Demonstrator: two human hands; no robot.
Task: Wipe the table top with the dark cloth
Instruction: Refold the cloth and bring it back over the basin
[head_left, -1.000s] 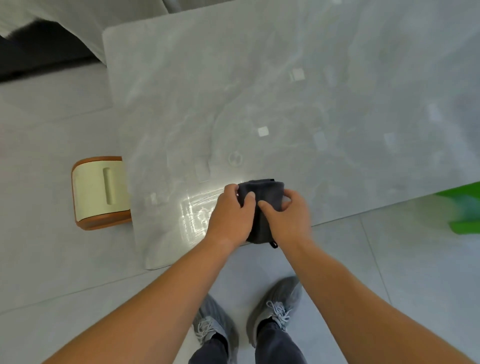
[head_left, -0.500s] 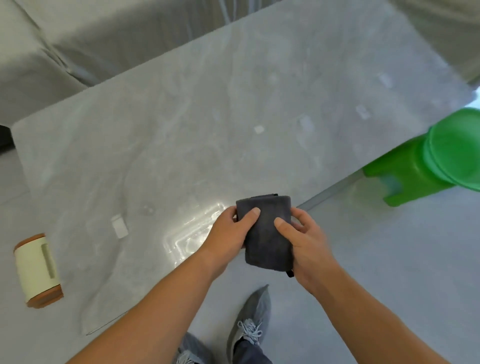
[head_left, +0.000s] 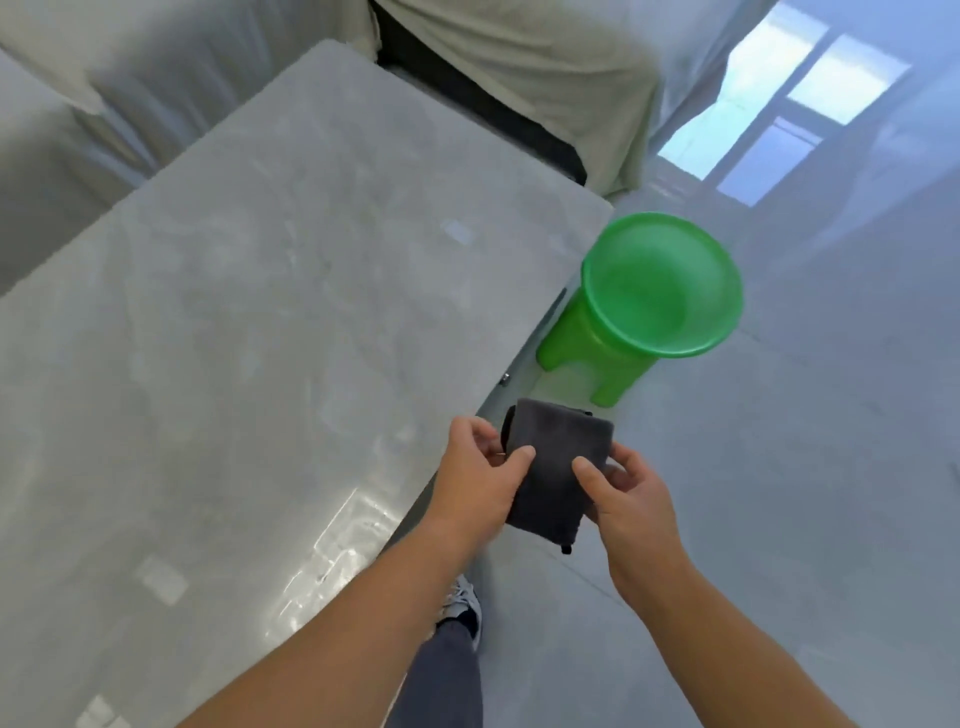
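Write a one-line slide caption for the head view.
Folded dark cloth held by left hand and right hand beside the grey table, near a green stool.

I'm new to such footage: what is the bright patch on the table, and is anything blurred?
Head view: that patch is glare, light mirrored by the glossy table top; the green stool looks slightly soft, the dark cloth sharper.

The surface runs off the left and bottom edges; blurred pale patches on it are perhaps tape. The dark cloth hides most fingers of the left hand and right hand.
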